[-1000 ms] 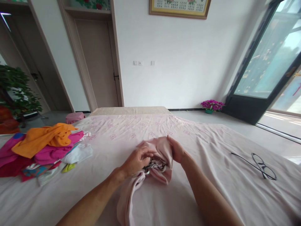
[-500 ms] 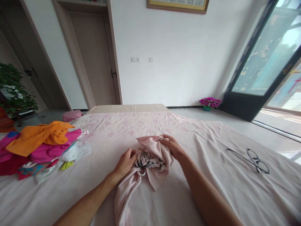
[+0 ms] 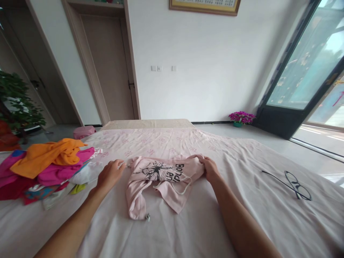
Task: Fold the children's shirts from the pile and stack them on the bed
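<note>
pink garment [image 3: 165,174]: lies at lower centre of the frame on the floral sheet [image 3: 163,236], black print facing up, a pale drawstring [image 3: 178,192] looped over it.
right hand [image 3: 209,169]: grasping the garment's right end between thumb and fingers.
left hand [image 3: 111,173]: fingers bent just beside the garment's left end; a small pale bit shows at the fingertips, cannot tell whether it is gripped.
green pot [image 3: 237,124]: on the floor at middle right, filled with purple flowers [image 3: 242,116].
pink tub or stool [image 3: 84,132]: middle left, beyond the sheet; contents, if any, hidden.
clothes pile [image 3: 57,172]: lower left, orange piece on top.
eyeglasses [image 3: 295,184]: lower right, temples unfolded.
</note>
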`<move>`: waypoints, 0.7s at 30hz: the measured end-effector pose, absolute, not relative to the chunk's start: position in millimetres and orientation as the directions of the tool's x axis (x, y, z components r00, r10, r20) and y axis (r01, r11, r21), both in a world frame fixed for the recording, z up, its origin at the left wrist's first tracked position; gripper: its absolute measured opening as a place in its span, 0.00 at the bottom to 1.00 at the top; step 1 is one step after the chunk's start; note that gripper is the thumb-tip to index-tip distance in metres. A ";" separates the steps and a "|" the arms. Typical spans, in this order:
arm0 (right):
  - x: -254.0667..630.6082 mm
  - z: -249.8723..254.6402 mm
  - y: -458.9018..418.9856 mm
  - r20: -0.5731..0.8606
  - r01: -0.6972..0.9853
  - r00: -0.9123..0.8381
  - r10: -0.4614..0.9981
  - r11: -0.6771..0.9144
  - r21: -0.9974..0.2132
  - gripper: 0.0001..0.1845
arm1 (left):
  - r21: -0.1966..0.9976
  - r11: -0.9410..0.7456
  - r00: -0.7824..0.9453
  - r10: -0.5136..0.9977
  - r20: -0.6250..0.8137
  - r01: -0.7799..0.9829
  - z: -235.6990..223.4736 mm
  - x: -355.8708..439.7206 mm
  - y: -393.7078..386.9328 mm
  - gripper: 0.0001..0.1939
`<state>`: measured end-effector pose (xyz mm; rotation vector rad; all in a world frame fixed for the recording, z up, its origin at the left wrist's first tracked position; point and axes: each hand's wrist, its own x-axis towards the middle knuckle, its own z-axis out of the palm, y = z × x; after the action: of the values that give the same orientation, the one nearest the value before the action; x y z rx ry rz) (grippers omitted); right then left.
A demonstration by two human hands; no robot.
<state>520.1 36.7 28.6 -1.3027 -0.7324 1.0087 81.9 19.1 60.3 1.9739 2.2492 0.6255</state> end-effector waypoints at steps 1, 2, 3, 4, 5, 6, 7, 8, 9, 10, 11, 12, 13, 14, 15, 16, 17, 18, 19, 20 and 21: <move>520.6 29.5 35.0 -0.116 -0.177 0.367 0.923 -0.053 -0.983 0.14 | 0.332 0.118 -0.189 0.963 0.190 0.936 52.2 80.0 27.0 0.24; 520.8 30.7 33.6 -0.127 -0.161 0.314 0.941 -0.079 -0.984 0.14 | 0.322 0.151 -0.214 0.962 0.169 0.934 45.1 80.0 34.8 0.27; 520.7 31.9 32.5 -0.133 -0.129 0.261 0.956 -0.102 -0.986 0.16 | 0.332 0.182 -0.241 0.960 0.146 0.926 39.0 81.9 42.3 0.29; 520.2 33.1 31.9 -0.139 -0.077 0.214 0.967 -0.126 -0.989 0.17 | 0.358 0.206 -0.264 0.957 0.122 0.911 33.8 85.4 49.4 0.30; 519.2 34.1 31.5 -0.145 -0.012 0.175 0.974 -0.145 -0.989 0.18 | 0.394 0.220 -0.281 0.954 0.105 0.892 29.6 90.2 55.7 0.30; 517.8 35.3 31.4 -0.146 0.057 0.146 0.978 -0.156 -0.986 0.19 | 0.436 0.221 -0.290 0.952 0.097 0.872 26.1 96.0 61.2 0.29; 515.9 37.0 31.2 -0.137 0.111 0.127 0.982 -0.152 -0.982 0.19 | 0.478 0.211 -0.291 0.952 0.098 0.853 23.2 102.1 65.6 0.27; 513.8 39.5 30.8 -0.113 0.136 0.114 0.987 -0.129 -0.982 0.19 | 0.516 0.193 -0.285 0.953 0.104 0.834 20.9 108.2 68.7 0.24; 511.8 43.1 30.0 -0.075 0.128 0.095 0.993 -0.087 -0.988 0.18 | 0.552 0.171 -0.275 0.955 0.112 0.816 19.5 113.6 70.4 0.22; 510.1 48.1 28.7 -0.024 0.090 0.069 0.997 -0.030 -0.995 0.17 | 0.584 0.144 -0.262 0.957 0.122 0.799 19.2 117.9 70.4 0.20; 509.0 54.5 26.9 0.030 0.034 0.048 0.998 0.029 -0.999 0.16 | 0.610 0.117 -0.249 0.959 0.136 0.784 20.2 120.7 68.8 0.19; 508.7 62.1 24.7 0.072 -0.028 0.032 0.997 0.073 -0.997 0.15 | 0.653 0.081 -0.235 0.960 0.153 0.753 23.0 121.7 65.6 0.19; 509.5 70.7 22.2 0.095 -0.088 0.019 0.995 0.096 -0.991 0.13 | 0.722 0.030 -0.215 0.962 0.166 0.691 27.6 120.5 60.8 0.20; 511.3 79.6 19.6 0.098 -0.141 0.002 0.995 0.097 -0.985 0.11 | 0.812 -0.033 -0.186 0.967 0.173 0.583 34.0 117.0 54.8 0.20; 514.2 88.3 17.0 0.087 -0.183 -0.026 0.996 0.081 -0.980 0.11 | 0.899 -0.094 -0.153 0.973 0.175 0.429 42.0 111.1 47.9 0.21; 518.1 96.1 14.7 0.071 -0.214 -0.066 0.995 0.055 -0.975 0.11 | 0.965 -0.138 -0.102 0.981 0.164 0.224 51.0 103.0 40.4 0.21; 522.7 102.5 12.9 0.054 -0.232 -0.119 0.991 0.025 -0.972 0.11 | 0.988 -0.147 -0.044 0.988 0.149 0.045 60.4 92.9 32.7 0.21; 527.8 107.3 11.5 0.040 -0.236 -0.183 0.982 -0.005 -0.972 0.12 | 0.988 -0.132 -0.014 0.991 0.131 -0.077 69.5 81.5 25.1 0.22; 533.0 110.3 10.7 0.029 -0.229 -0.245 0.969 -0.029 -0.973 0.12 | 0.982 -0.114 0.016 0.993 0.118 -0.153 77.5 69.5 17.9 0.23; 537.8 111.7 10.6 0.018 -0.212 -0.303 0.953 -0.049 -0.976 0.12 | 0.978 -0.081 0.045 0.995 0.091 -0.192 84.1 57.6 11.2 0.24; 541.8 112.0 11.2 0.003 -0.187 -0.357 0.934 -0.068 -0.980 0.12 | 0.977 -0.041 0.067 0.996 0.056 -0.208 89.1 46.7 5.5 0.25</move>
<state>541.8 11.2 112.0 -0.8889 -1.2959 1.5829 46.7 5.5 89.1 1.1233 0.9794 1.2822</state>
